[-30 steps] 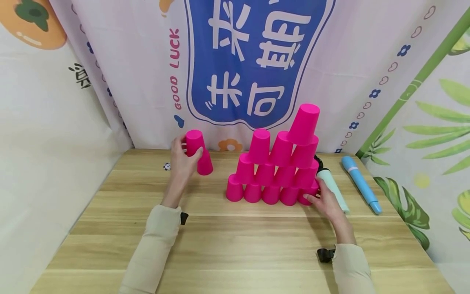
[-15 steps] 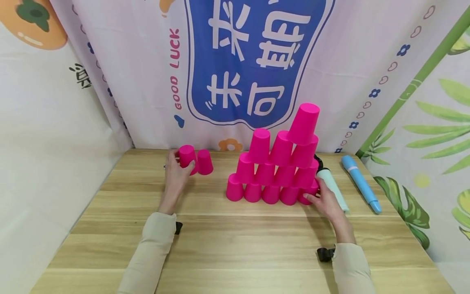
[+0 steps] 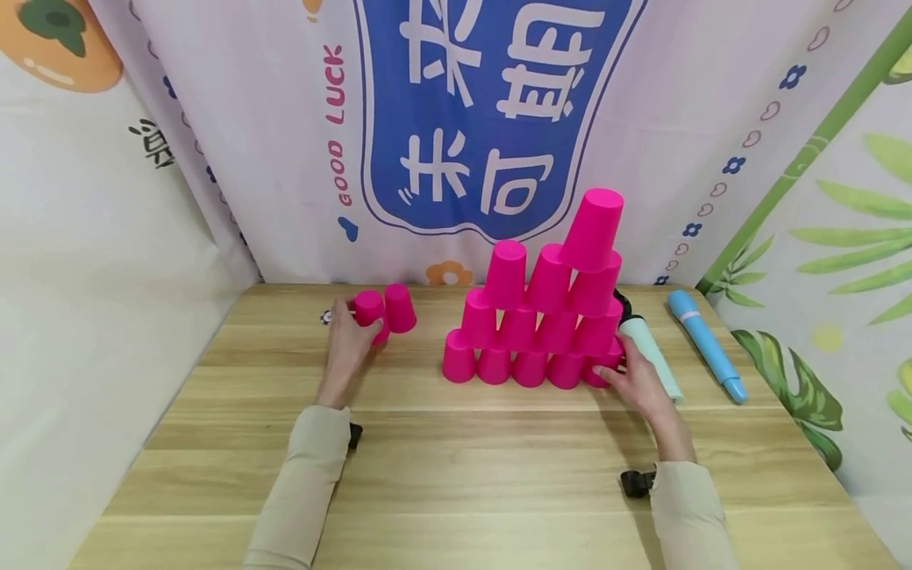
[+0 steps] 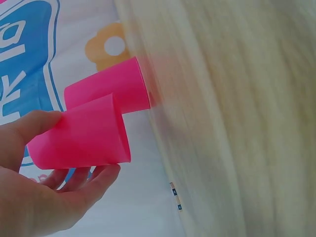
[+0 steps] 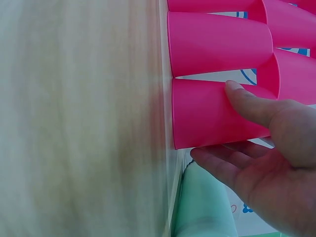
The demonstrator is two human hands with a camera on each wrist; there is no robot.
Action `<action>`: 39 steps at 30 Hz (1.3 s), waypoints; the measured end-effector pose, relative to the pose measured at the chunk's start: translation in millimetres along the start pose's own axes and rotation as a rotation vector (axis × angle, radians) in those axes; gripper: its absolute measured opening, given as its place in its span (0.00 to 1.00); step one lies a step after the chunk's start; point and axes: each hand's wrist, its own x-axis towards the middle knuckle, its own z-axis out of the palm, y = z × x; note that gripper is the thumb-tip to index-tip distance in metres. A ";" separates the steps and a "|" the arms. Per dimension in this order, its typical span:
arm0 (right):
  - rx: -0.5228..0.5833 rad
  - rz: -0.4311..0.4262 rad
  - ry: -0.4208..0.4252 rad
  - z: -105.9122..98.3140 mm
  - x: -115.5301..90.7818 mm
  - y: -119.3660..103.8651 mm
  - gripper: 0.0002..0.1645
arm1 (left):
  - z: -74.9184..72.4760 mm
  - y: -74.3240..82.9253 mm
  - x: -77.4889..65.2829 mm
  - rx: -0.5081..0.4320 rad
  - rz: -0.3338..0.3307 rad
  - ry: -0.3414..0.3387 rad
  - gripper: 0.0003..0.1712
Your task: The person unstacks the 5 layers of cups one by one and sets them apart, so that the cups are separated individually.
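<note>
My left hand [image 3: 349, 344] holds an upside-down pink cup [image 4: 81, 133], thumb on one side and fingers on the other. In the left wrist view its rim looks slightly apart from the tabletop. Right behind it stands a second upside-down pink cup [image 3: 400, 309] on the table. To the right rises a stepped stack of upside-down pink cups [image 3: 530, 368], with a single cup [image 3: 594, 229] on top at the right. My right hand [image 3: 641, 388] grips the bottom row's rightmost cup [image 5: 217, 113], its thumb on the near side and fingers round the outer side.
A mint-green cylinder with a black end [image 3: 651, 358] lies just right of the stack, close to my right hand. Farther right lies a blue pen-shaped object [image 3: 707, 346]. A printed cloth [image 3: 285, 158] hangs along the back edge of the wooden table [image 3: 484, 475].
My left hand has brought its cup down and left from in front of the second cup, then slightly right again beside it. My right hand stays at the stack. The head view has shifted slightly.
</note>
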 end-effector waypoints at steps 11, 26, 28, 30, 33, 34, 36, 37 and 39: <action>-0.010 0.015 -0.008 0.3 -0.6 -0.2 0.44 | 3.6 -7.9 5.6 0.031 -0.028 -0.046 0.35; 0.002 0.041 -0.027 1.1 -0.9 -1.9 0.44 | -0.8 -16.2 4.3 0.065 -0.052 -0.094 0.40; -0.001 0.035 -0.029 1.1 0.3 -2.0 0.44 | -8.1 -9.0 0.2 0.091 -0.049 -0.083 0.44; -0.009 0.015 -0.020 0.0 2.3 -2.3 0.44 | -16.1 5.1 -4.1 0.102 -0.021 -0.048 0.46; -0.011 -0.005 0.001 -2.6 5.1 -3.0 0.43 | -23.0 45.6 -14.3 0.054 0.067 0.028 0.44; -0.009 -0.006 0.002 -3.1 5.4 -2.9 0.43 | -21.7 64.5 -17.8 0.018 0.125 0.037 0.42; -0.004 0.002 -0.003 -3.6 5.2 -2.2 0.44 | -14.7 105.3 -26.2 -0.064 0.266 0.030 0.39; -0.002 0.004 -0.005 -3.3 4.8 -1.5 0.44 | -9.3 127.0 -30.5 -0.116 0.342 0.012 0.38; 0.001 0.008 -0.005 -2.2 3.5 -0.4 0.44 | 6.5 170.2 -37.3 -0.204 0.492 -0.070 0.38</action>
